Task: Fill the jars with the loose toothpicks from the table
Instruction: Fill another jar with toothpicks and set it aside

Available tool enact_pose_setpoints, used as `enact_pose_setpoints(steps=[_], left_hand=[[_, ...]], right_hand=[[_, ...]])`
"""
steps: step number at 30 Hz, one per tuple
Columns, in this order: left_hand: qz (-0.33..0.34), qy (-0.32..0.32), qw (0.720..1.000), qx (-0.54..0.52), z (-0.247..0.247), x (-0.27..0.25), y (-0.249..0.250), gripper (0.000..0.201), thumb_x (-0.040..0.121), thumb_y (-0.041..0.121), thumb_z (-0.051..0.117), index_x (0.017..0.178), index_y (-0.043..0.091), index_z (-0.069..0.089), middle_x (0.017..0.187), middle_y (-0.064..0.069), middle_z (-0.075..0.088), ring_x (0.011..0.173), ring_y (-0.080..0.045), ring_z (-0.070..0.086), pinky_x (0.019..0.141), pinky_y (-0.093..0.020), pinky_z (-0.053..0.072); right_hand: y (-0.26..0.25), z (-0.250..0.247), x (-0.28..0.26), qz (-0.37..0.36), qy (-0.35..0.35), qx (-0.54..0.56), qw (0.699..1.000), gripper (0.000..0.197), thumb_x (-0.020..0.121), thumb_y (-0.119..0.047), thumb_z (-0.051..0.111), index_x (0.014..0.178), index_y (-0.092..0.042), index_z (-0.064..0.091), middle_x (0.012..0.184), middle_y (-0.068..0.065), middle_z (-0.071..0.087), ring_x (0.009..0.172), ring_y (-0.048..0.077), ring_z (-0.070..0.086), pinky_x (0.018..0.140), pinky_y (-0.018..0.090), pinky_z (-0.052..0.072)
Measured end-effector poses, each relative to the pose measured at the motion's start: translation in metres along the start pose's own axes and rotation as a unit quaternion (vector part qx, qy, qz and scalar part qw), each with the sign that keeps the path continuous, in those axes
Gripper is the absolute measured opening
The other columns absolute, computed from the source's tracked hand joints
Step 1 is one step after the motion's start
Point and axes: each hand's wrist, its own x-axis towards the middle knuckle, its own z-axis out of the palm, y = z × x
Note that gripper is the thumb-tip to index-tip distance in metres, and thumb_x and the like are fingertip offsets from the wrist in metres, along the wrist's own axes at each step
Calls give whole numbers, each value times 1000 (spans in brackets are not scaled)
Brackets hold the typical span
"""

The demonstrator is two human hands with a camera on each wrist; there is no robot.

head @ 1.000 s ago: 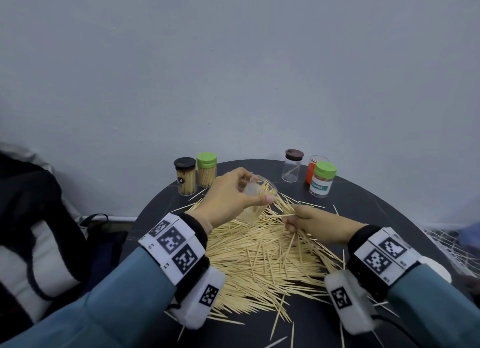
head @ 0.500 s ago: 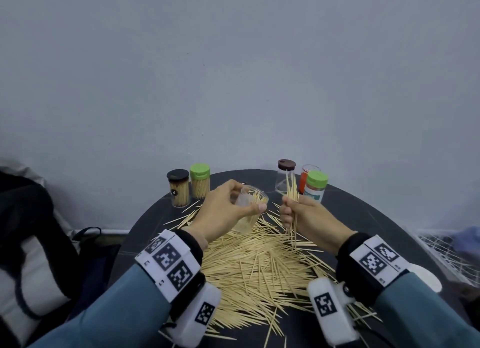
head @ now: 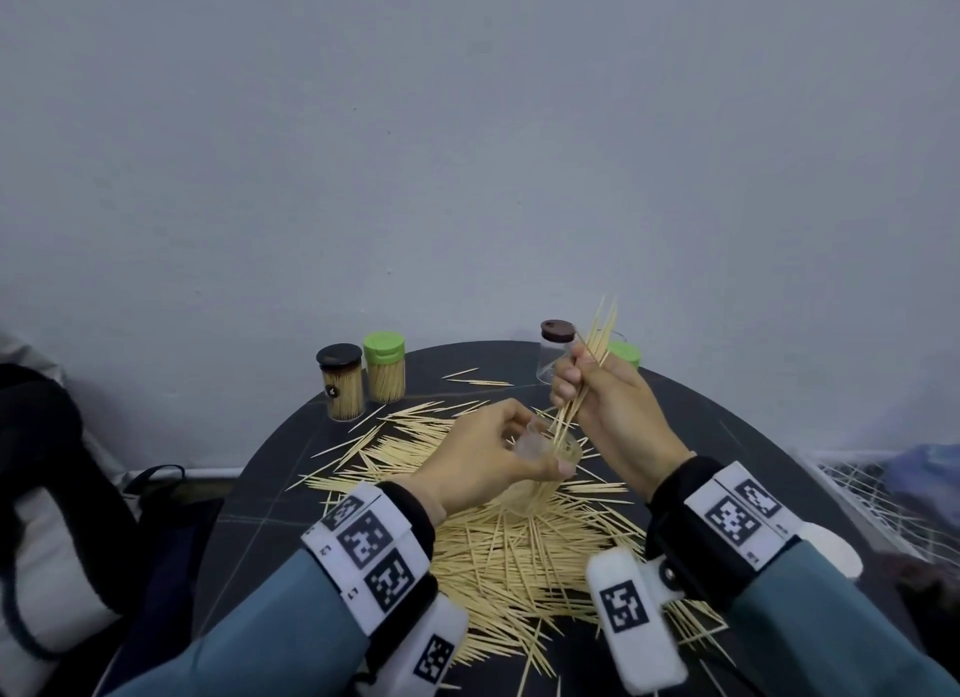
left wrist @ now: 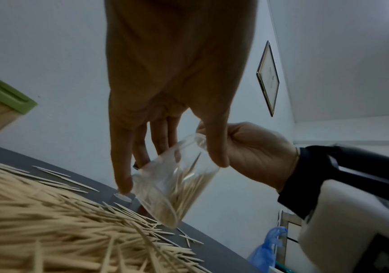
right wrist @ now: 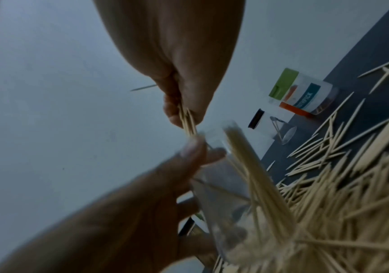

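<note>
A clear plastic jar (head: pixel 540 467), lidless and tilted, is gripped by the left hand (head: pixel 483 462) over the toothpick pile (head: pixel 519 551) at the centre of the round dark table (head: pixel 249 519); it is partly filled w/ toothpicks. A small toothpick bundle (head: pixel 582 379) is pinched upright in the right hand (head: pixel 608 410), lower tips at the jar mouth. Behind the pile, to the left: a black-lidded jar (head: pixel 340 382) and a green-lidded jar (head: pixel 385 368), both packed full. Behind it, to the right: a brown-lidded, near-empty jar (head: pixel 553 350) and a labelled green-lidded jar (right wrist: pixel 303 92).
</note>
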Motion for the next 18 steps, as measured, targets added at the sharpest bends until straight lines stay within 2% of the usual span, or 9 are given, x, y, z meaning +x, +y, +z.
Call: enact_pose_setpoints(steps=[2,5,8,11,14,18], left_hand=[[4,1,1000,-11,3,2,1,47,69,32,82,108,20,59,105,2,66,98,-14,61,78,-26,47],[4,-3,1000,6,4,4,-3,51,67,36,82,110,20,59,107,4,64,97,-12,59,78,-24,48],[-2,9,1000,23,1,3,-6,54,67,37,82,112,18,58,109,6,62,100,-10,57,81,-23,46],[-1,16,1000,26,0,5,-5,56,65,35,84,112,19,59,109,6,62,101,-10,57,85,-26,47],[6,-6,999,39,2,5,-4,58,63,33,86,113,19,59,110,5,62,101,-13,57,86,-28,47],[21,-41,999,12,6,3,0,57,66,34,84,114,19,58,107,4,63,94,-11,58,76,-22,44]], right_hand=[[0,-1,-1,6,13,-5,1000,19,101,-5,26,94,-10,43,55,-5,40,46,5,40,43,16,41],[-11,-4,-1,-8,24,9,1000,28,101,-3,24,83,-10,45,55,-5,40,46,5,39,46,15,37],[-22,-10,0,-2,25,28,999,29,100,-2,25,81,-10,46,57,-4,38,47,6,40,47,15,36],[-21,-12,-3,42,25,32,998,27,99,2,23,83,-10,42,59,-1,36,48,7,39,45,16,36],[-13,-10,-6,61,41,14,997,29,99,3,22,81,-12,40,58,-2,36,48,7,37,45,16,35],[-1,-2,-13,43,77,-12,996,28,101,-3,25,80,-13,40,62,1,37,54,10,37,53,20,36]])
